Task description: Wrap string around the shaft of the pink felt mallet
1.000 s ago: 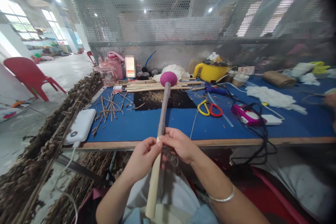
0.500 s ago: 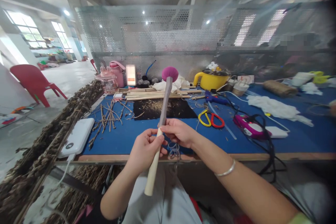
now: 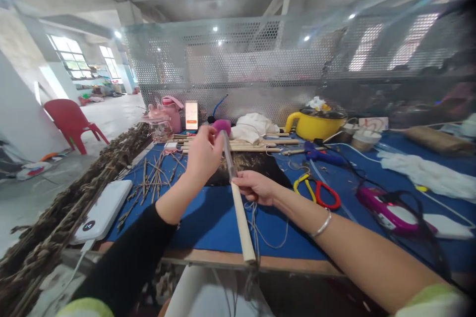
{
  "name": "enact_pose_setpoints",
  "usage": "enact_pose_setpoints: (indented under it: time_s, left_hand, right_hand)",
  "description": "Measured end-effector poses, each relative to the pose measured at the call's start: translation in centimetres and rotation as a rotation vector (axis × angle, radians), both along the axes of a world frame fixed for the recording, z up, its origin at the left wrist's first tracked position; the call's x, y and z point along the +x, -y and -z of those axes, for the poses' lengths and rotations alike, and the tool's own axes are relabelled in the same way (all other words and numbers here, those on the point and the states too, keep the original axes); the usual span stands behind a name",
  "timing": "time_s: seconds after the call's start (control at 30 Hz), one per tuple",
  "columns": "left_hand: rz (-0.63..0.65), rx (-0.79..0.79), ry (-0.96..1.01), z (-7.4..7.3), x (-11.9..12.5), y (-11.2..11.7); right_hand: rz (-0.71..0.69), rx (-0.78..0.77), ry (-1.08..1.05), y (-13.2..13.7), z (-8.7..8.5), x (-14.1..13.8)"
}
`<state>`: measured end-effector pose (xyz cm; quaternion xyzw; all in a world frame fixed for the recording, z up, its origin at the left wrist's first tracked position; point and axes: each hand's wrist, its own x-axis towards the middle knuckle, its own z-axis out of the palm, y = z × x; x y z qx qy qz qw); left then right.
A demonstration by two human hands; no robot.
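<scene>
A stick with a round purple head, a grey-wrapped upper shaft and a pale wooden handle slants over the near edge of the table. My right hand pinches it where the grey part meets the bare wood. Up at the purple end, my left hand has its fingers curled against the head, partly covering it. Thin grey cord lies in loose loops beside the handle. Under the shaft is a black mat strewn with shavings.
Scissors with red and yellow handles and a blue glue gun lie to the right. A yellow pot stands behind them. Thin twigs and a white power bank are at left. A perforated screen closes the back.
My left hand has moved from the wooden handle up to the purple head. The stick's head has tipped lower and to the left, while my right hand keeps hold of the joint.
</scene>
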<state>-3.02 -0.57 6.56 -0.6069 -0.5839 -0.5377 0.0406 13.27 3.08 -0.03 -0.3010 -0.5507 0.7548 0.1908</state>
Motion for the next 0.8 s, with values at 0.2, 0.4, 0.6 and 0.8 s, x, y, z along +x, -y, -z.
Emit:
enact_pose_setpoints:
  time_s: [0.2,0.4,0.6,0.8]
  left_hand:
    - [0.439,-0.884,-0.060,4.5,2.0,0.2]
    - [0.581,-1.042,0.345,6.3,2.9,0.9]
    - [0.798,-1.121,0.727,7.2,2.3,1.1]
    - [1.002,-1.320,0.935,6.4,2.2,1.5]
  right_hand:
    - [0.118,0.054,0.050,-0.5,0.8,1.2]
    - [0.125,0.067,0.032,-0.8,1.5,0.7]
    - [-0.017,-0.052,0.003,-1.2,1.2,1.3]
    - [-0.064,-0.097,-0.070,-0.4,1.1,2.2]
